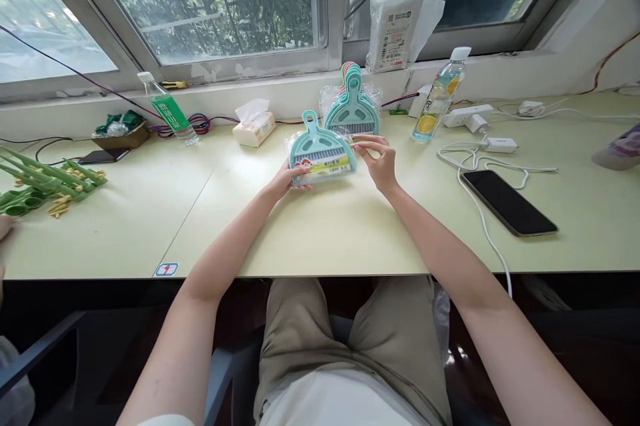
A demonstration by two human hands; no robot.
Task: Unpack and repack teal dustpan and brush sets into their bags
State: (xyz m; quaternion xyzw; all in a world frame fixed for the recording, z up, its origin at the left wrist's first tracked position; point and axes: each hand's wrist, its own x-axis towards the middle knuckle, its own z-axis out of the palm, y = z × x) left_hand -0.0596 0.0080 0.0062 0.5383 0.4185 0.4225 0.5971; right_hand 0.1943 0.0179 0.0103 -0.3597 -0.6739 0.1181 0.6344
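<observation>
My left hand (287, 179) is closed on the lower left edge of a mint-green mini dustpan and brush set (323, 153), with its handle pointing up. A yellow-green and white label band crosses its front, and clear plastic wrapper (346, 138) shows about it. At its right side my right hand (377, 159) pinches with thumb and forefinger, apparently on the wrapper's edge; the exact contact is small. Just behind stands a stack of similar dustpan sets (354, 106) in clear wrap, mint in front, with pink and other colours behind.
Left lie a tissue pack (255, 127), a green-labelled bottle (171, 111), a small box (123, 136) and green stalk-like pieces (55, 179), near another person's hand (6, 226). Right are a lemon-pictured bottle (441, 96), white cables (473, 159), and a phone (509, 202). The window sill runs behind.
</observation>
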